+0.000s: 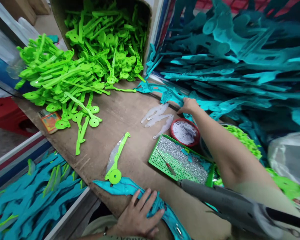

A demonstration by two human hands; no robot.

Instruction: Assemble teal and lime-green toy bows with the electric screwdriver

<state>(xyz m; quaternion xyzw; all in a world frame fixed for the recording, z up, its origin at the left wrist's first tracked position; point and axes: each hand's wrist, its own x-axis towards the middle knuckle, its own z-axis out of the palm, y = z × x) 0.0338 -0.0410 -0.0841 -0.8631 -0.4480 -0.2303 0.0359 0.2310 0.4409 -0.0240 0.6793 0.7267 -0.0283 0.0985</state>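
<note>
My left hand lies with fingers spread on a long teal plastic shell half at the table's near edge. Touching that shell's left end is a lime-green plastic arm with a round disc and a translucent blade-shaped piece along it. My right hand reaches to the back of the table, its fingers closed at the edge of another teal plastic shell half; the fingertips are partly hidden. Several loose translucent blades lie left of a red round basket of similar pieces.
A green tray holds small silvery screws and a screwdriver. A grey power screwdriver juts in from the right. Green parts pile at back left; teal shells stack at back right. A bin of teal-and-green pieces stands lower left.
</note>
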